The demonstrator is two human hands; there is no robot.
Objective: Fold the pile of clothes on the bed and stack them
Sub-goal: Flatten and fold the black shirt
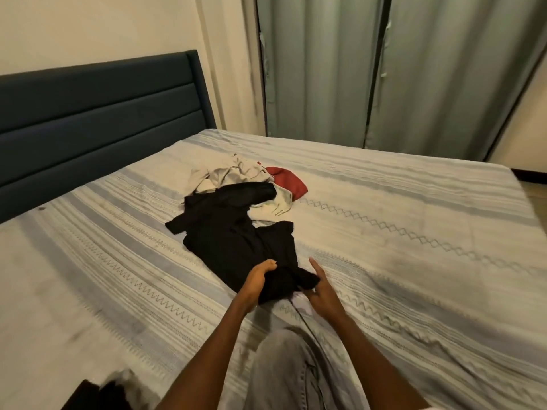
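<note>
A crumpled black garment (233, 235) stretches across the middle of the bed (414, 232) toward me. My left hand (256, 284) grips its near edge with curled fingers. My right hand (321, 287) holds the same edge from the right, its index finger pointing up and the other fingers tucked under the cloth. Behind the black garment lies a heap of white or cream clothes (233, 174) and a red garment (288, 182), all unfolded.
The dark blue padded headboard (97, 113) runs along the left. Grey-green curtains (384, 69) hang behind the bed's far side. My knee in grey jeans (284, 368) rests on the near edge. A dark object (97, 395) shows at the bottom left.
</note>
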